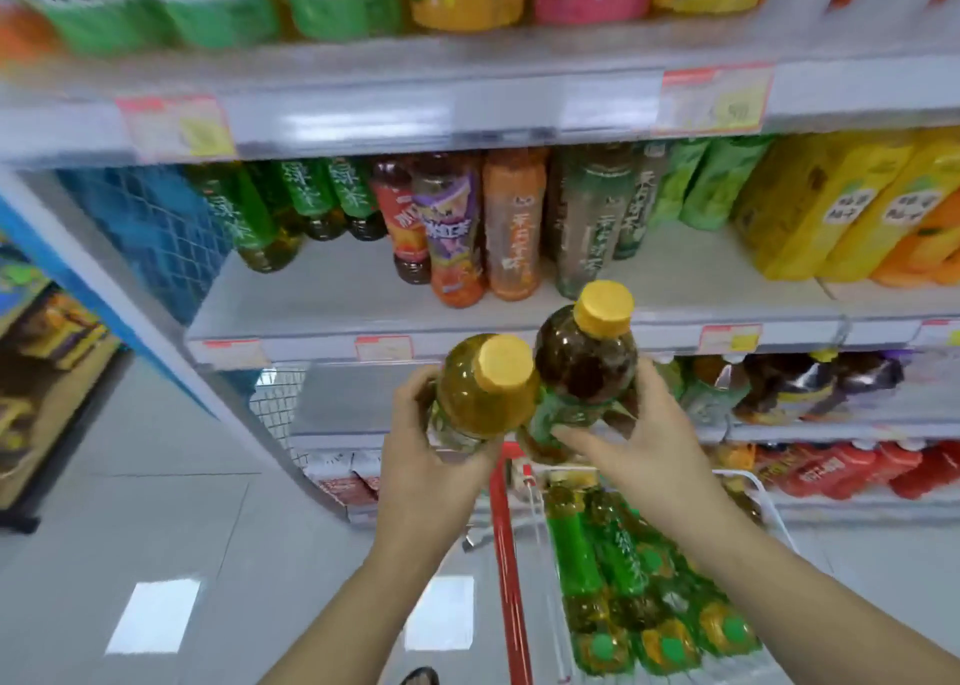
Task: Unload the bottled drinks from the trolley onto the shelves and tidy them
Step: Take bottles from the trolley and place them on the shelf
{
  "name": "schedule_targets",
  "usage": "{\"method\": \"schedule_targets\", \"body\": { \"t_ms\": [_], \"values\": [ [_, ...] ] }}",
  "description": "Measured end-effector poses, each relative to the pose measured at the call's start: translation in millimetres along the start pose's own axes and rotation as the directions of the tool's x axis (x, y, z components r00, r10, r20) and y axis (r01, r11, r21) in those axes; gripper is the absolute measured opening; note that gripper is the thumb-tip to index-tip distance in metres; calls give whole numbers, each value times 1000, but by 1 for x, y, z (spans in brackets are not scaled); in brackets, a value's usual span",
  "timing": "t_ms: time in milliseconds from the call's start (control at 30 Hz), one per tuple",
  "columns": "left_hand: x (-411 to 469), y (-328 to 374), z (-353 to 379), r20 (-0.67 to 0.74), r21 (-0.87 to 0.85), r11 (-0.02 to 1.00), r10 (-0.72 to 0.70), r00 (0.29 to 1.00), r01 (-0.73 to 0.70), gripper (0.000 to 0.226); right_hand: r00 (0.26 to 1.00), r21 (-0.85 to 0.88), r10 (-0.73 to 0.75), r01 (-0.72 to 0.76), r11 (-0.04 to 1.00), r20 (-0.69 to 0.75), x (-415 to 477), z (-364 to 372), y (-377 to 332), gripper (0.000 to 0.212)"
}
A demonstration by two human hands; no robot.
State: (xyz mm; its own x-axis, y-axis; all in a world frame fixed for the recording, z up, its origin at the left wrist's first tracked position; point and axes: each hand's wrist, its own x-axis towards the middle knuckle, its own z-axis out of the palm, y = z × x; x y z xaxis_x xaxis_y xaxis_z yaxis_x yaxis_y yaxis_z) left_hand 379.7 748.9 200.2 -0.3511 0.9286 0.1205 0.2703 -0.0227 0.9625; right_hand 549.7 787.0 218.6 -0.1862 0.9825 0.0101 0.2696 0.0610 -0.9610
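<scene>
Fingers (415, 390) of the left hand (421, 455) are curled round the body of a pale amber bottle (483, 398). Its yellow cap is up and tipped toward the camera. The grip is closed and sits low on the label.

Right hand (639, 450) grips a darker bottle (587, 362), also yellow-capped. One finger lies across its green label and the others wrap its right side.

Both bottles are held side by side in the air, in front of the shelf edges and above the trolley. Their shoulders seem to touch, though motion blur makes the contact uncertain.

Trolley (753, 487): a white wire basket with a red bar (506, 554), directly below the hands. Green-labelled bottles (618, 575) lie inside on their sides, packed close in rows.

Middle shelf (337, 294): a bare stretch at front left.
- Green tea bottles (291, 206) stand at back left.
- Red, purple and orange-labelled bottles (467, 227) stand at centre.
- Greyish-green bottles are just beside those.
- Yellow cartons (810, 216) are at right.

Upper shelf (467, 107): large bottles with green, yellow and pink labels.

Lower shelf, right of the hands: dark bottles (789, 388), with red ones on the shelf beneath.

Price tags (714, 99) sit on the shelf edges, too blurred to read.
</scene>
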Motion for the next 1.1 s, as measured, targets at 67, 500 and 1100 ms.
{"method": "schedule_targets", "body": {
  "t_ms": [67,500,1100],
  "values": [
    [23,1,-32,-56,73,991,112,992,-108,74,998,73,-61,61,995,-11,20,31,-18,59],
    [173,-49,-152,-96,10,996,86,992,-86,61,950,9,-255,261,965,-179,149,203,-49,66],
    [219,-82,-157,-90,222,971,110,990,-87,61,947,-266,-153,76,961,-283,185,242,-20,49]
  ]
}}
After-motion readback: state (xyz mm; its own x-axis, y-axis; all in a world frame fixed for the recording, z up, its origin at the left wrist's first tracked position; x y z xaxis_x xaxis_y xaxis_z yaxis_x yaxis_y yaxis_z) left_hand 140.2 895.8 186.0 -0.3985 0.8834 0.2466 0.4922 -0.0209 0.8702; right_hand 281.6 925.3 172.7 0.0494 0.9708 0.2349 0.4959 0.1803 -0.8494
